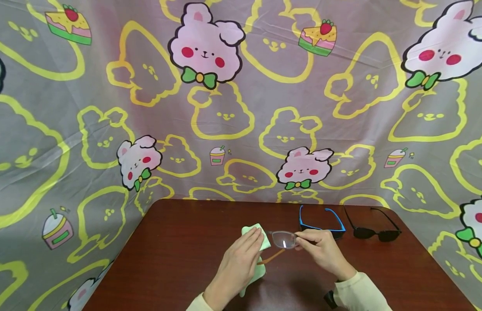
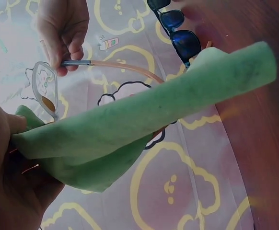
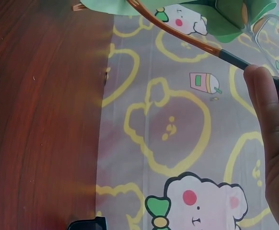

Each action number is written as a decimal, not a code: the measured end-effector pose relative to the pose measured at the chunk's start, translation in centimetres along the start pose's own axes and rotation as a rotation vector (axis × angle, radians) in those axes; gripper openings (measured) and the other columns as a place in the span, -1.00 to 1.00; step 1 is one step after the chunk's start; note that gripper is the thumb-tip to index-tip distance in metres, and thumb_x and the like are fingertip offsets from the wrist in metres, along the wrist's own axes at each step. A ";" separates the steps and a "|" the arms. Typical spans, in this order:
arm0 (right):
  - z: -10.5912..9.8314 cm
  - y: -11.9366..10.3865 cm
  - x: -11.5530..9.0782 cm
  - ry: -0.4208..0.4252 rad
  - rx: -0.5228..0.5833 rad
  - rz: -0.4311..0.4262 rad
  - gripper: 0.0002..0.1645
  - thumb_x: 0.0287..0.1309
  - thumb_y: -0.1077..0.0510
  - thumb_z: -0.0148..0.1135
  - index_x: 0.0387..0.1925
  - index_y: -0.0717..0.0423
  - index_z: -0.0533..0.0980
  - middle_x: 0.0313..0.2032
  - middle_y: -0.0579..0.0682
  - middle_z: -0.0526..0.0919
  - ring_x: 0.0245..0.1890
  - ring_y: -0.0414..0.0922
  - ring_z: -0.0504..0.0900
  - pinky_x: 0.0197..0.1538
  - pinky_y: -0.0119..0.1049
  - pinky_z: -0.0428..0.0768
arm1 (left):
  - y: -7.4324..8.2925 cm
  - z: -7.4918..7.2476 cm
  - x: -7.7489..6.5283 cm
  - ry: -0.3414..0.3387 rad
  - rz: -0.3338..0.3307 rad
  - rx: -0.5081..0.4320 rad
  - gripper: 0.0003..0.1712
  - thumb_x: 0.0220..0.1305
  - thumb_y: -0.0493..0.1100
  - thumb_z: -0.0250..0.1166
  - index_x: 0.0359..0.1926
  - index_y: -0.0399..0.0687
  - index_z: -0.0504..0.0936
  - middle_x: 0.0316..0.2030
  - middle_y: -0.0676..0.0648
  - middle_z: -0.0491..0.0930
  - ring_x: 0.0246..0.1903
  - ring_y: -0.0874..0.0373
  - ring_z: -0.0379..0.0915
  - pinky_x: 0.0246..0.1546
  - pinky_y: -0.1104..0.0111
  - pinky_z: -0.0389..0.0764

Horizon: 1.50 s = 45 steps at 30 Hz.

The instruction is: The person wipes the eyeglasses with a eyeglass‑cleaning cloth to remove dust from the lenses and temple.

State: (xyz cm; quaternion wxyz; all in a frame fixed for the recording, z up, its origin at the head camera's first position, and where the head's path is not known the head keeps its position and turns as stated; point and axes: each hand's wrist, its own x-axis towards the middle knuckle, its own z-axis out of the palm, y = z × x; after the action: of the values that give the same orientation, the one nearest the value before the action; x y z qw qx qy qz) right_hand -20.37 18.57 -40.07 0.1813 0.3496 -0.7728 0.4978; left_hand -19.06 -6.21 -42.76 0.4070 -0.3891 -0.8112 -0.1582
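Note:
A pair of clear-framed eyeglasses (image 1: 283,240) with orange-brown temples is held above the table between both hands. My right hand (image 1: 323,250) pinches the frame near the hinge, where the dark end of one temple (image 3: 178,36) begins. My left hand (image 1: 238,261) holds a light green cloth (image 2: 130,115) folded about the other lens, thumb on one side and fingers on the other. That lens is mostly hidden by the cloth, and the rest of the cloth hangs below the hand. The uncovered lens shows a bright reflection.
Blue-framed sunglasses (image 1: 337,234) and black sunglasses (image 1: 388,236) lie with temples unfolded at the back right of the brown wooden table (image 1: 175,246). A grey curtain (image 1: 225,101) with cartoon prints surrounds the table's back and sides.

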 end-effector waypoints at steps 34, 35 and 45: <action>0.7 2.9 -0.5 -0.001 0.024 -0.064 -0.77 0.06 0.47 0.23 -0.24 0.27 0.66 -0.40 0.00 0.69 -0.46 -0.18 0.66 -0.45 -0.37 0.59 | 1.4 0.9 0.9 0.161 -0.061 -0.030 -0.55 0.49 -0.16 -0.17 0.01 -0.30 0.59 0.01 -0.15 0.59 0.05 0.04 0.50 0.05 0.21 0.45; 0.8 3.0 -0.5 -0.003 0.022 -0.067 -0.78 0.06 0.47 0.23 -0.24 0.26 0.66 -0.40 0.00 0.69 -0.46 -0.18 0.65 -0.46 -0.36 0.59 | 1.4 1.0 0.9 0.160 -0.060 -0.029 -0.56 0.49 -0.16 -0.17 0.01 -0.30 0.59 0.01 -0.15 0.59 0.05 0.04 0.50 0.05 0.22 0.45; 0.7 1.3 -0.1 0.012 0.008 -0.105 -0.76 -0.03 0.59 0.20 -0.28 0.40 0.63 -0.45 0.16 0.66 -0.52 -0.12 0.63 -0.48 -0.41 0.57 | 1.7 1.1 1.0 0.088 -0.022 0.029 -0.54 0.48 -0.15 -0.20 -0.03 -0.27 0.61 0.04 -0.17 0.56 0.10 0.02 0.46 0.10 0.23 0.42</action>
State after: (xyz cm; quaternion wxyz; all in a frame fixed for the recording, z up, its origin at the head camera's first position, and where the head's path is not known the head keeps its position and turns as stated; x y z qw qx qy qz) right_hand -21.19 18.27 -41.24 0.2104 0.3873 -0.7503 0.4928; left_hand -18.70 -3.94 -42.72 0.4458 -0.3668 -0.7990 -0.1681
